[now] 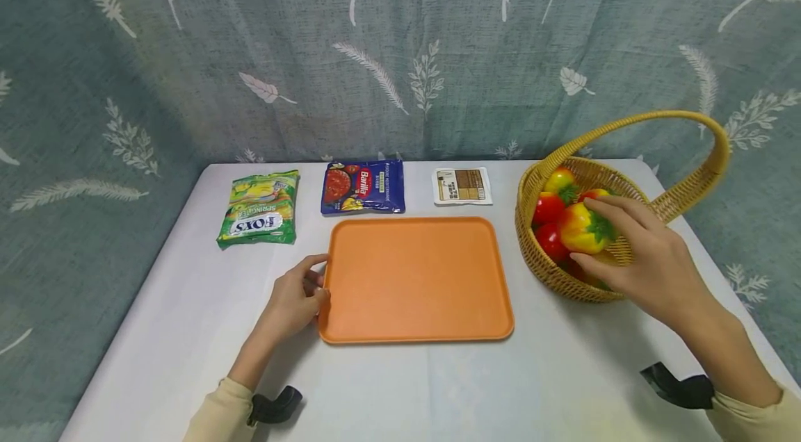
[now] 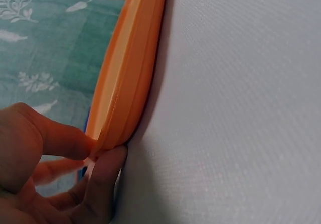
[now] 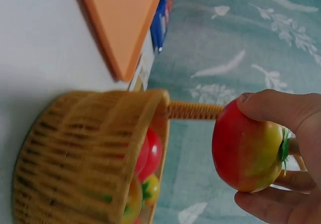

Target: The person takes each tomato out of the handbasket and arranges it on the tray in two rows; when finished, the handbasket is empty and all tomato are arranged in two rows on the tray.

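Observation:
My right hand point(image 1: 657, 261) holds a red-and-yellow tomato point(image 1: 583, 228) with a green leafy top, thumb on one side and fingers on the other. In the right wrist view this tomato point(image 3: 246, 148) is up beyond the rim of the wicker basket point(image 3: 75, 153). More red and yellow fruit point(image 3: 150, 153) lies inside the basket. At the left, my left hand point(image 1: 290, 299) pinches the side rim of an orange tray point(image 1: 416, 282). The left wrist view shows thumb and fingers on either side of the tray's rim point(image 2: 120, 113).
Behind the tray lie a blue Barilla pouch point(image 1: 363, 187) and a small white-and-brown packet point(image 1: 462, 186). A green Fox's candy bag point(image 1: 259, 209) is at the back left. The basket's tall handle point(image 1: 651, 115) arches beside my right hand. A patterned green curtain point(image 1: 400, 46) hangs behind the white table point(image 1: 400, 393).

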The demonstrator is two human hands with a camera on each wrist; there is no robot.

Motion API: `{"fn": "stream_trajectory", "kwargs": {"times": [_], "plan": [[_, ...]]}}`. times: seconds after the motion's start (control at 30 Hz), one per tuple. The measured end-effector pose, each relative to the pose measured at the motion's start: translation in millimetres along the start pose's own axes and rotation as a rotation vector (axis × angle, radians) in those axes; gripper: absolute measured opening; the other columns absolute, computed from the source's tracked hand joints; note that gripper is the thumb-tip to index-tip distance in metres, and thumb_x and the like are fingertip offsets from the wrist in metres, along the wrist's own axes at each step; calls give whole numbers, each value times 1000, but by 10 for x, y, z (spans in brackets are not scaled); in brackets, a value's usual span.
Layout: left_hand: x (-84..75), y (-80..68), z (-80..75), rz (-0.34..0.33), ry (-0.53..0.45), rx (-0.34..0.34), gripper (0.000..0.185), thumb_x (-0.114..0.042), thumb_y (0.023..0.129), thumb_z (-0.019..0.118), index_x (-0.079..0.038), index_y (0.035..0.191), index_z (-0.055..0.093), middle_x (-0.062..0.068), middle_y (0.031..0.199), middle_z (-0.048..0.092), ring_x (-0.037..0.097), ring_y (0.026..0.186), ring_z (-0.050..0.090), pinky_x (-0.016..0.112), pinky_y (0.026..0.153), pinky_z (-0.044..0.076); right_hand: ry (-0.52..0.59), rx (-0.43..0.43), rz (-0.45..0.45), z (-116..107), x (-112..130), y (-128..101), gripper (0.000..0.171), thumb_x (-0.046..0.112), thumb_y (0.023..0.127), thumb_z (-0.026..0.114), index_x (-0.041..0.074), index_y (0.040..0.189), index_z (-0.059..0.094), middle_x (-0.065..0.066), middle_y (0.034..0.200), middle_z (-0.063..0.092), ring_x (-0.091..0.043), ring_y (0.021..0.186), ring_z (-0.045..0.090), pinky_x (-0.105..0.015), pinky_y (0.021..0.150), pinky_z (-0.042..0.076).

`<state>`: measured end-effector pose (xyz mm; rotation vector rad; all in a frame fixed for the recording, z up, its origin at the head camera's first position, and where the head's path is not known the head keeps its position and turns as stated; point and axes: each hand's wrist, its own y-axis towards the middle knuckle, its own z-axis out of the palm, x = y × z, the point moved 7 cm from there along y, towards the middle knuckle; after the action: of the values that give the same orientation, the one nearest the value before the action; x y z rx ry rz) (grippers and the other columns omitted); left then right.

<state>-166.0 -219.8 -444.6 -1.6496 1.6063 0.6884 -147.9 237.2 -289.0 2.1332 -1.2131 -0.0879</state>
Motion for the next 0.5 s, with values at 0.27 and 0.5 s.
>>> {"fn": "stream_trajectory", "kwargs": {"times": [0.27, 0.5], "plan": [[10, 3, 10, -11, 10, 38, 62, 6, 84, 61, -6, 143, 45, 14, 99, 55, 21, 72, 58, 33, 50, 53, 13, 39, -3, 185, 189, 118, 78, 16, 61, 94, 7, 132, 62, -11, 127, 60, -31, 112, 58, -25, 95, 45], [-3, 9, 3, -1, 13, 34, 61, 6, 84, 60, -6, 143, 45, 13, 100, 55, 21, 72, 58, 32, 50, 52, 37, 94, 3, 359, 283, 155, 73, 19, 66, 92, 8, 132, 62, -10, 130, 59, -29, 112, 57, -53, 82, 54]]}}
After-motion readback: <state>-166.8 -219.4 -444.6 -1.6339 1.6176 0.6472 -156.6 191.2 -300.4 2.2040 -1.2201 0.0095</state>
